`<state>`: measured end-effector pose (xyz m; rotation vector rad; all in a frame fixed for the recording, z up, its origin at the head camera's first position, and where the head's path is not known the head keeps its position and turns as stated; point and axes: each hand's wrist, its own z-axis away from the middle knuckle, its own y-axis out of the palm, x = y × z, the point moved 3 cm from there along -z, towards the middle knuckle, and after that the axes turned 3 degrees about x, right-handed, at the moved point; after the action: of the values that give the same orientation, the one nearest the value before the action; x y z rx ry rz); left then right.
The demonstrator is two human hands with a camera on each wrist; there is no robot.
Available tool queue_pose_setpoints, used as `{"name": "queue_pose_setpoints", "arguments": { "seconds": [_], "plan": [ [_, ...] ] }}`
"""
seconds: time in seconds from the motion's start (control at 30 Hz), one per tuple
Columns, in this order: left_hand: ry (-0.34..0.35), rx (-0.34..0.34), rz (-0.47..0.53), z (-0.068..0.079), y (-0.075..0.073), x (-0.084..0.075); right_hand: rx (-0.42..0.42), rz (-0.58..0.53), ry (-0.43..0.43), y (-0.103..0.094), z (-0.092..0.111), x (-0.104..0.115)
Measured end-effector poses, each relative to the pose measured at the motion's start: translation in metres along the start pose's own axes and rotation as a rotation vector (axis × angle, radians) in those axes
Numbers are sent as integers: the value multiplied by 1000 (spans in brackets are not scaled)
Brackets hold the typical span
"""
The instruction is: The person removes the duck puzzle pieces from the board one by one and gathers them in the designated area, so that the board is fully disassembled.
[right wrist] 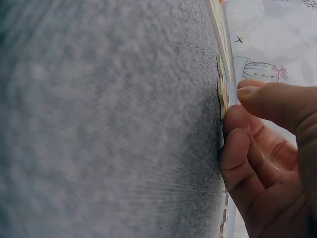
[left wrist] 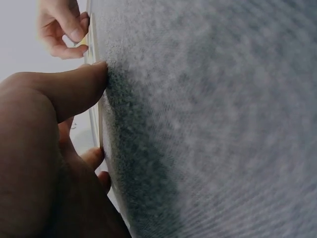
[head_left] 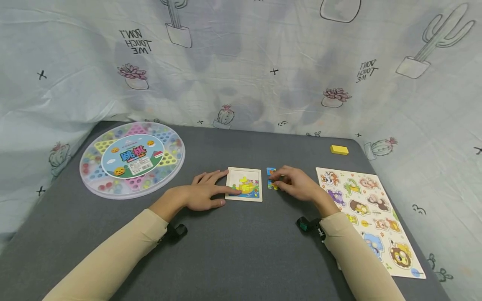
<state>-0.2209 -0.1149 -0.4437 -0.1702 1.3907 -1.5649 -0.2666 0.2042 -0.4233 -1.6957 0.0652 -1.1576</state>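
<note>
A small square wooden jigsaw tray lies mid-table, partly filled with pieces that show a yellow duck. My left hand rests at the tray's left side with spread fingers, one reaching over the picture; in the left wrist view the thumb touches the edge. Just right of the tray are loose blue and green puzzle pieces. My right hand is over them, thumb and fingertips bent in on a puzzle piece, of which only a yellow bit shows. The fingers hide the rest of it.
A round Chinese checkers box lies at the back left. On the right, under my forearm, is an animal puzzle board, with a yellow block behind it. A printed cloth hangs behind the grey table.
</note>
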Motion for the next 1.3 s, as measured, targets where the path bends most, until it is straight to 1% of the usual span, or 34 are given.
{"name": "queue_pose_setpoints", "arguments": {
  "seconds": [0.13,0.33,0.4,0.5,0.6,0.7,0.87,1.03,1.17,1.3],
  "plan": [
    [22,-28,-15,3,-4,-8,-2,4,-10,0,-1,2],
    [46,-90,-109,7,-11,-26,-12,0,-11,2,-8,7],
    [49,-91,-137,5,-12,-31,-19,-14,-27,3,-11,10],
    [39,-70,-165,2,-13,-36,-27,-35,-61,5,-17,15],
    [16,-42,-176,-1,-12,-37,-31,-41,-87,8,-21,19],
    [-1,-28,-163,-4,-11,-33,-32,-34,-84,11,-26,24],
    [-4,-25,-135,-9,-11,-28,-27,-30,-88,15,-35,30],
    [-3,0,-129,-11,-12,-27,-4,-52,-109,20,-44,34],
    [-4,14,-115,-12,-13,-25,22,-62,-98,23,-50,37],
    [-7,22,-96,-12,-12,-23,52,-50,-70,24,-54,40]
  ]
}}
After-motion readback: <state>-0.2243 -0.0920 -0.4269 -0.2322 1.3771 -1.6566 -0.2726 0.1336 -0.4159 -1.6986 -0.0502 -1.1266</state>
